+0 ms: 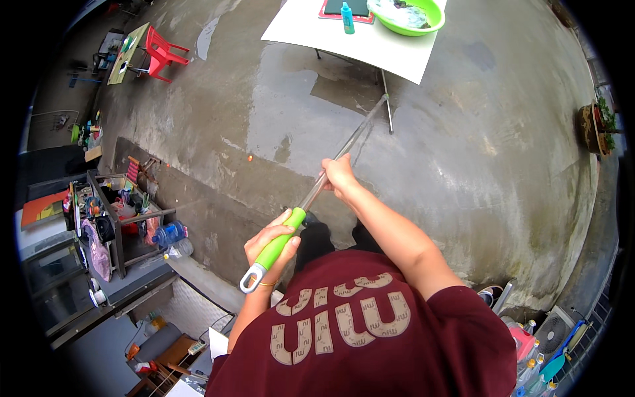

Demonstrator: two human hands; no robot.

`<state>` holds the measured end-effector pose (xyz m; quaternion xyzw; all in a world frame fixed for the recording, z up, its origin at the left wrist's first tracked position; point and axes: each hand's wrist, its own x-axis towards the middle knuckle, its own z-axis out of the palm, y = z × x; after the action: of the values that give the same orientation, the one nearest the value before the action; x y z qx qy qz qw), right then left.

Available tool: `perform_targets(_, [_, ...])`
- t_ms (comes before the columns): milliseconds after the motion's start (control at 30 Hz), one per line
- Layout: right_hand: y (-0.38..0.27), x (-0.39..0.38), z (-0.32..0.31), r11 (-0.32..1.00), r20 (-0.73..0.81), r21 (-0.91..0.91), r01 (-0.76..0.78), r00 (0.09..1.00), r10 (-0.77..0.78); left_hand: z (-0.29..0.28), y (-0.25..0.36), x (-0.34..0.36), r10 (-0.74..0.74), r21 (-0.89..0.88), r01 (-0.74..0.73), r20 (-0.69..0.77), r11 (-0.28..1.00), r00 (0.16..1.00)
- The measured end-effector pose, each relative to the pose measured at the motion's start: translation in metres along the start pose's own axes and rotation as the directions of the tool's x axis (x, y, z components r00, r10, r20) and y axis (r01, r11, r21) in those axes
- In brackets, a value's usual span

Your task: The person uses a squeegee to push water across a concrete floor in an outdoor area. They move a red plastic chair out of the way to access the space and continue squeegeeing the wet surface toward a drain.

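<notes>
A long metal pole point(358, 132) with a green grip point(278, 243) runs diagonally away from my body. My left hand point(264, 241) is closed on the green grip near the looped grey end. Further up, my right hand point(338, 173) is wrapped round the bare metal shaft. The pole's far end meets or overlaps a leg point(389, 114) of the white table point(294, 26); I cannot tell if they touch. On that table are a teal bottle point(348, 18), a dark mat in a red frame and a green basin point(420, 28) holding something pale and dark.
A red chair point(159, 49) and small table point(129, 53) are at upper left. A cluttered rack point(116, 218) with water jugs point(169, 235) is on my left. A potted plant point(589, 129) stands at right; a fan point(552, 331) and bottles sit lower right. The concrete floor point(463, 165) looks wet.
</notes>
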<state>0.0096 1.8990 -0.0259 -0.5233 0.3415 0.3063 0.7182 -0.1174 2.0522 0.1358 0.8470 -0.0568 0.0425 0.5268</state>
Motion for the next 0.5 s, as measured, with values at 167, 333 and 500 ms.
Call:
perform_targets(167, [0.019, -0.037, -0.047, 0.998, -0.037, 0.063, 0.010, 0.999, -0.007, -0.007, 0.001, 0.000, 0.073, -0.070, -0.058, 0.240, 0.996, 0.968])
perform_targets(333, [0.043, -0.021, -0.072, 0.988, -0.185, 0.123, -0.090, 0.976, 0.112, 0.001, -0.032, 0.013, 0.108, -0.221, -0.033, 0.341, 0.975, 0.934])
perform_targets(500, [0.054, 0.006, -0.018, 0.992, -0.123, 0.108, -0.068, 0.989, 0.081, -0.059, -0.061, 0.034, 0.183, -0.198, -0.126, 0.308, 0.972, 0.934])
